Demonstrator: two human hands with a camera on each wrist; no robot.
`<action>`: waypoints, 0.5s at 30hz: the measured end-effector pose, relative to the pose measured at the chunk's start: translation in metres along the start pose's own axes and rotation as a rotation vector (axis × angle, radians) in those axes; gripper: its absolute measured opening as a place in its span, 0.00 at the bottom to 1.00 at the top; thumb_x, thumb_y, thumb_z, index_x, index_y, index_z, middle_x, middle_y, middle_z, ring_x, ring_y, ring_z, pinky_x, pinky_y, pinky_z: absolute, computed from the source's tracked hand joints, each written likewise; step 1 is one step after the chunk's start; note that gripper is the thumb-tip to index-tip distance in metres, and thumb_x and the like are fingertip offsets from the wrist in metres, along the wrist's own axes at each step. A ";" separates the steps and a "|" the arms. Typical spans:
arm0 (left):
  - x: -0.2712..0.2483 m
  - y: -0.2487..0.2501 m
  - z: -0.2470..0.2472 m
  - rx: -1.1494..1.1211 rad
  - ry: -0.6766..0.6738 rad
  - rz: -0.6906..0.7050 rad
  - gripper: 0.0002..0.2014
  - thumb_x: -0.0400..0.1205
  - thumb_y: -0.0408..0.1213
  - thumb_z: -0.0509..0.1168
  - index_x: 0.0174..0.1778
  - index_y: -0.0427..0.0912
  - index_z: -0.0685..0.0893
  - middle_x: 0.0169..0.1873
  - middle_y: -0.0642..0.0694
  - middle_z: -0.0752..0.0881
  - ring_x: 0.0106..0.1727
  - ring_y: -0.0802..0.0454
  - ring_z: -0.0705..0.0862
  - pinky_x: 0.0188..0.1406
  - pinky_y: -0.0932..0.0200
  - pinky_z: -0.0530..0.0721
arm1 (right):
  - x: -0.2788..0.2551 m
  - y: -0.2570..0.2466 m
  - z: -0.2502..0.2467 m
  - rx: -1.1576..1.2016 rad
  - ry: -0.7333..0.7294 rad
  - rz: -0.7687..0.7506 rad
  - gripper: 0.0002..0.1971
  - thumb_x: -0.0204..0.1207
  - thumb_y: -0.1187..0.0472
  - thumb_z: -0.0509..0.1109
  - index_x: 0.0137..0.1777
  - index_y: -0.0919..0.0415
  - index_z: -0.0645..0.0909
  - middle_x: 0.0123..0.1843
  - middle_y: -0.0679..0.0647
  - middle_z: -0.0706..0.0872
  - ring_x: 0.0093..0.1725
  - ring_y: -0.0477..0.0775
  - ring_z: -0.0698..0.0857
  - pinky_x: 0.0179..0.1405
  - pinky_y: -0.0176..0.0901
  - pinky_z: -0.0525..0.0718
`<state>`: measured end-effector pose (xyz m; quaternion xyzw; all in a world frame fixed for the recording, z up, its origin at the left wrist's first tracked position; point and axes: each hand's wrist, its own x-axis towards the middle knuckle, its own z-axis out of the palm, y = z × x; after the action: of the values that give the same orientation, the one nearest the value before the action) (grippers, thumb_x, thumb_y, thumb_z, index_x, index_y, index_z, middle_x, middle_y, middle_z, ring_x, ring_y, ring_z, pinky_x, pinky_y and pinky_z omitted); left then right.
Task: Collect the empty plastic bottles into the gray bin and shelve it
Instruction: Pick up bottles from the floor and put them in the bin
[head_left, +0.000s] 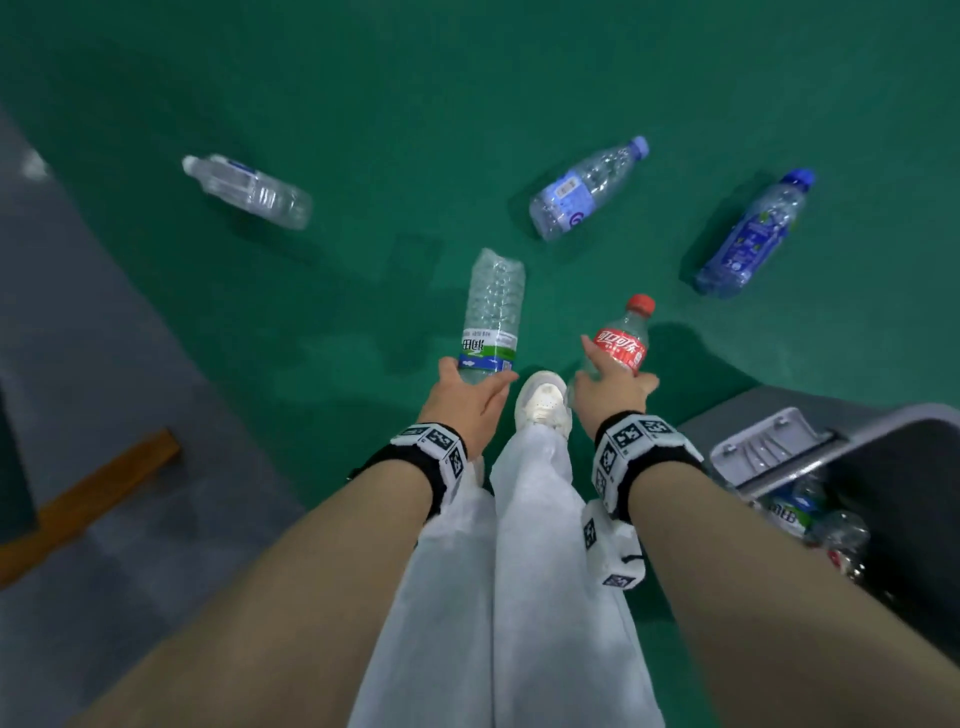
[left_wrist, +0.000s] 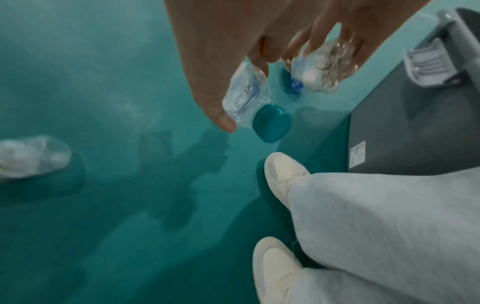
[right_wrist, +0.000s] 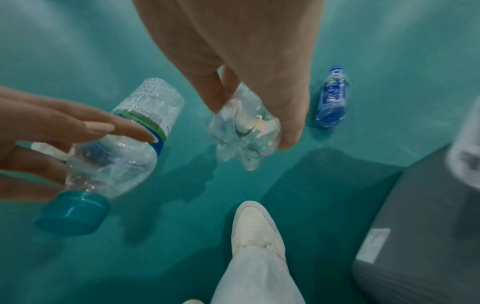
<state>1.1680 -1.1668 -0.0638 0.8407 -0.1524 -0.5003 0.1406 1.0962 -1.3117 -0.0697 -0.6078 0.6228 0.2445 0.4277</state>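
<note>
My left hand (head_left: 475, 384) grips a clear bottle with a green and blue label (head_left: 493, 306) near its neck, base pointing away; its teal cap (left_wrist: 271, 123) shows in the left wrist view. My right hand (head_left: 618, 369) holds a red-labelled cola bottle (head_left: 623, 340) by its lower end, red cap pointing away; the lobed base (right_wrist: 244, 131) sticks out below the fingers. Both bottles hang above the green floor. The gray bin (head_left: 852, 423) stands at my right with several bottles inside. Three bottles lie on the floor: a clear one (head_left: 249, 191), a pale-blue-labelled one (head_left: 584, 192) and a dark blue one (head_left: 753, 236).
My white shoe (head_left: 543, 402) and pale trouser legs stand between the hands, close to the bin's wall (right_wrist: 415, 226). A gray floor strip with a wooden bar (head_left: 93, 499) runs along the left. Green floor stretches ahead around the lying bottles.
</note>
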 end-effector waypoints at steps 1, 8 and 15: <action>-0.009 0.003 -0.004 0.017 0.005 0.013 0.17 0.86 0.49 0.54 0.69 0.60 0.78 0.65 0.40 0.64 0.55 0.42 0.80 0.67 0.52 0.77 | -0.013 0.002 -0.006 0.037 0.005 0.003 0.25 0.82 0.65 0.60 0.74 0.41 0.75 0.70 0.61 0.59 0.54 0.65 0.80 0.70 0.48 0.76; -0.070 0.052 -0.019 0.010 0.004 0.219 0.18 0.87 0.47 0.52 0.72 0.61 0.74 0.57 0.43 0.64 0.53 0.41 0.79 0.66 0.53 0.77 | -0.096 0.025 -0.043 0.183 0.047 -0.059 0.30 0.82 0.61 0.60 0.81 0.36 0.60 0.72 0.66 0.62 0.42 0.57 0.74 0.67 0.39 0.72; -0.120 0.101 0.041 -0.035 -0.026 0.350 0.15 0.85 0.47 0.59 0.67 0.55 0.78 0.56 0.45 0.62 0.54 0.43 0.79 0.67 0.52 0.78 | -0.134 0.093 -0.071 0.388 0.122 -0.031 0.44 0.79 0.57 0.68 0.84 0.36 0.42 0.70 0.65 0.66 0.40 0.52 0.72 0.54 0.43 0.76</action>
<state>1.0658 -1.2149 0.0526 0.7922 -0.2895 -0.4814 0.2384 0.9753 -1.2838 0.0575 -0.5372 0.6735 0.0762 0.5020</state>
